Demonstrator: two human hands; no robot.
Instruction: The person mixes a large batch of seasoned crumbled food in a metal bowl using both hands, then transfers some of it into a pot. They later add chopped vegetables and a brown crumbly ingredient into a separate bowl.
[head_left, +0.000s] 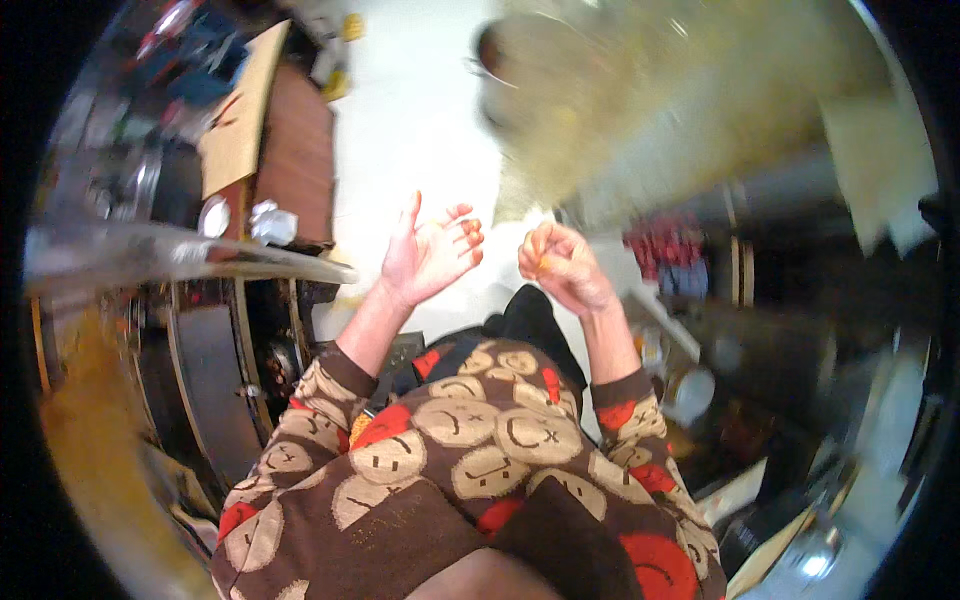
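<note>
My left hand (435, 255) is held palm up in front of my body, its fingers apart and nothing in it. Orange stains mark several of its fingertips. To the right, my right hand (561, 264) is curled, fingertips against the thumb. Orange shows at the thumb tip too, and I make out no object between the fingers. Both hands are in the air above a pale floor (420, 142), apart from each other and touching nothing else. I wear a brown knit top (457, 450) with round face patterns.
A cardboard box (296, 157) with a raised flap stands at the left, beside a blurred shelf or counter edge (300, 262). A blurred greenish surface (675, 97) fills the upper right. Red-patterned cloth (667, 247) and a round pale container (691, 394) are at the right.
</note>
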